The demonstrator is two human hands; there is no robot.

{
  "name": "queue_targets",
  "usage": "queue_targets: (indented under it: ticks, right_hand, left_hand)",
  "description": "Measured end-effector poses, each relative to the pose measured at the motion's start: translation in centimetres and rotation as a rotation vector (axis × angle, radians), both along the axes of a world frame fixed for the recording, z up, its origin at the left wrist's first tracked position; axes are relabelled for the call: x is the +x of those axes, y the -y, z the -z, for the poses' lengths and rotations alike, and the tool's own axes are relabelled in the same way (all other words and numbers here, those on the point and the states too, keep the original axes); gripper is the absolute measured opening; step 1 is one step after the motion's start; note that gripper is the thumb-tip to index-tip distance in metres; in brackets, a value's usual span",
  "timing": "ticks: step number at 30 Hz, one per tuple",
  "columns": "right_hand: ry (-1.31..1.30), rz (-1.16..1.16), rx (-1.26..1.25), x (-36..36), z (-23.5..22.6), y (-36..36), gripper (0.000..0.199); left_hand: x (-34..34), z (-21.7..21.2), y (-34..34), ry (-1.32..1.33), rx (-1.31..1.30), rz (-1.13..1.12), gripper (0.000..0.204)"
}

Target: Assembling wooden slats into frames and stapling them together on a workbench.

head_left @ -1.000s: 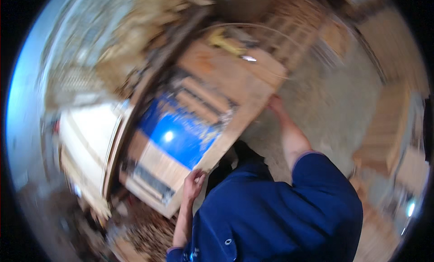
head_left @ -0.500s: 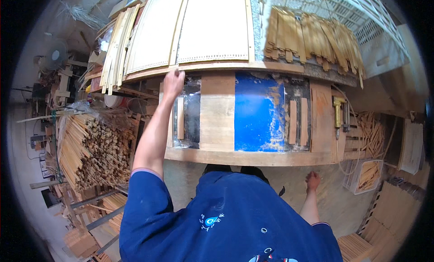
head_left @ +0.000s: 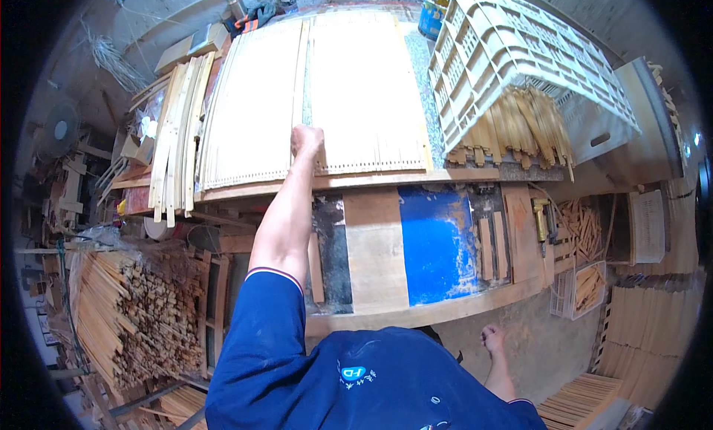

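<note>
My left hand (head_left: 307, 140) is closed in a fist at the near end of a narrow wooden strip (head_left: 303, 81), which runs between two white panels. Whatever its fingers grip, if anything, is hidden. The left panel (head_left: 249, 111) and the right panel (head_left: 364, 96) lie side by side, each with a row of small marks along its near edge. My right hand (head_left: 492, 337) hangs low at my right side, away from the bench, its fingers curled and nothing showing in them.
In front of me, the workbench has a blue board (head_left: 438, 244) and loose wooden slats (head_left: 486, 248). A white plastic crate (head_left: 535, 40) stands over bundled slats (head_left: 512, 129). A brass-coloured air tool (head_left: 540, 218) hangs at right. Stacked sticks (head_left: 141, 311) fill the left.
The view has tilted up, so more of the far table shows. My left hand has moved from the panels' near edge to farther in between them. My right hand still hangs at my side.
</note>
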State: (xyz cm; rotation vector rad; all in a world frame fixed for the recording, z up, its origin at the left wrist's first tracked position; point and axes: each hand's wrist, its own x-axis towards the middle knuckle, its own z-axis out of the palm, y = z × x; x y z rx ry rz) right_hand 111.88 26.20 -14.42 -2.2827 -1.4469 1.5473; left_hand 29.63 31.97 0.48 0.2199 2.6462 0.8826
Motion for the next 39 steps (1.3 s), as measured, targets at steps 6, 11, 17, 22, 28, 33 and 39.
queue_targets:
  ticks: [6, 11, 17, 22, 28, 33, 39]
  right_hand:
    - [0.019, -0.059, 0.082, -3.5, -0.5, 1.8, 0.018]
    - [-0.1, -0.345, 0.357, -9.9, -7.0, -2.5, 0.021]
    - [-0.429, -0.88, 0.998, -29.5, -26.5, -8.4, 0.028]
    - [-0.691, -1.475, 1.59, -41.3, -37.4, -6.0, 0.033]
    - [-0.242, -1.86, 1.559, -44.2, -34.1, -4.3, 0.055]
    - [0.091, -1.984, 1.123, -35.8, -26.9, -8.2, 0.028]
    - [-0.186, -1.599, 0.824, -26.9, -11.9, -8.0, 0.016]
  left_hand:
    - [-3.1, 0.3, 1.3, 0.48, 0.411, 0.054, 0.022]
    - [2.6, -3.1, 7.7, 0.6, 0.776, -0.044, 0.009]
    - [19.7, -2.2, 18.2, 0.324, 0.864, -0.051, 0.026]
    - [29.1, 1.2, 23.9, 0.015, 0.413, 0.076, 0.02]
    - [34.3, 5.0, 27.0, -0.233, 0.275, 0.05, 0.007]
    - [34.8, 6.2, 27.9, -0.309, 0.23, 0.36, 0.018]
    - [35.6, 5.7, 27.2, -0.362, 0.295, 0.678, 0.043]
